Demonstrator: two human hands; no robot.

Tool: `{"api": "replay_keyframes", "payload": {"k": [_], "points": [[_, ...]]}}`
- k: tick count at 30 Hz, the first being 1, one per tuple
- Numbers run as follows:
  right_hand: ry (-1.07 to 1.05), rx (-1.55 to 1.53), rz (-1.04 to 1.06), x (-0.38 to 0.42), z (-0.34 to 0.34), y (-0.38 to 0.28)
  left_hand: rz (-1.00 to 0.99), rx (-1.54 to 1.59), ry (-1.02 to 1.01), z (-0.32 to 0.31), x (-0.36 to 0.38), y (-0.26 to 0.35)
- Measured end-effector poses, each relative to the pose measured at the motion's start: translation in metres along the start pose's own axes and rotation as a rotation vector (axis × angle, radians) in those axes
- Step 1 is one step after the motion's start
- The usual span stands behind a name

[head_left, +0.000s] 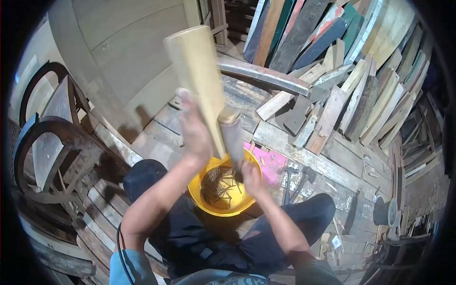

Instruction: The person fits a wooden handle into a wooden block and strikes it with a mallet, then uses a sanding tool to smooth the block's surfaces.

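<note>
The person sits on a plank floor [285, 137] with a yellow bucket [223, 202] of bent nails [219, 183] between the knees, and holds a pale wooden board [199, 80] upright above it. The left hand [194, 130] is wrapped around the board's lower part, fingers curled shut against the wood, though motion blur hides how each finger lies. The right hand [251, 178] is closed around the handle of a hammer [232, 133], whose metal head sits against the board's lower edge, just above the bucket. By my reading, the step in hand is working at a nail in the board with the hammer, so that it drops among the others; the next move would call for a firm hold on the board and a steady lever or blow at its lower end. More tools [297, 178] lie on the floor beside a pink sheet [270, 164], and stacked planks [361, 80] lean beyond.
</note>
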State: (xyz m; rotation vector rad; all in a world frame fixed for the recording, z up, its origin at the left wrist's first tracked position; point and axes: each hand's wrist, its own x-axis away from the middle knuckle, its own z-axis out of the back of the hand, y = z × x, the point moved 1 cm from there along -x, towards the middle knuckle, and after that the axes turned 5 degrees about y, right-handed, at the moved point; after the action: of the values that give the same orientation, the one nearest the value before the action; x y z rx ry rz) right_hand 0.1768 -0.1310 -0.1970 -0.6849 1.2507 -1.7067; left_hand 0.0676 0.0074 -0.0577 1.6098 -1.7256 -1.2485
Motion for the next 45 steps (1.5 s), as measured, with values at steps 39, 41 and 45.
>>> {"api": "replay_keyframes", "payload": {"k": [39,41,45], "points": [[-0.040,-0.055,0.135,-0.017,-0.006,-0.026,-0.083,0.023,0.022,0.000,-0.012,0.012],[0.003,-0.077,0.074,-0.013,-0.004,-0.052,-0.104,-0.054,0.037,0.006,-0.015,-0.011],[-0.070,-0.073,0.131,0.015,-0.020,0.013,0.039,0.142,-0.032,0.009,-0.015,0.013]]}}
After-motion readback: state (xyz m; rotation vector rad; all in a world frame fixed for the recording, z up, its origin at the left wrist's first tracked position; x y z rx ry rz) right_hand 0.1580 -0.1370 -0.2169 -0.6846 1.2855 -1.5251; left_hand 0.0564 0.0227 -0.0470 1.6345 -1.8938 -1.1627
